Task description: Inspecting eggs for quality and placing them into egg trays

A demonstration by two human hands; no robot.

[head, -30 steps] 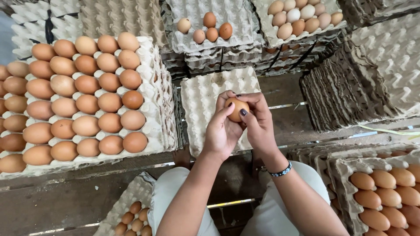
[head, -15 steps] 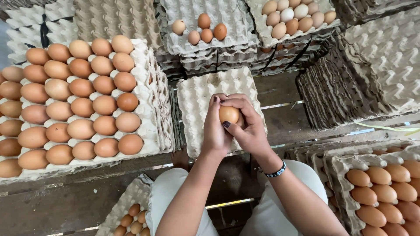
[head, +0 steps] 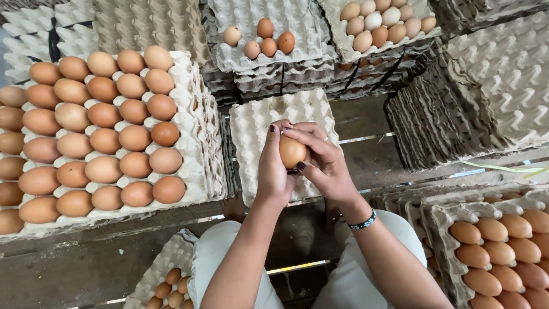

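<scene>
Single head-worn view, looking steeply down from close above the person's own lap and forearms. The left hand [head: 273,171] and right hand [head: 323,163] sit near frame centre, over an empty egg tray [head: 257,120]. Filled egg trays [head: 194,114] occupy the left edge, upper centre and lower right corner.

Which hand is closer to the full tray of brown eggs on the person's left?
Left. The left hand sits just right of the full egg tray, cupping a brown egg. The right hand grips the same egg from the far side, farther from that tray.
</scene>
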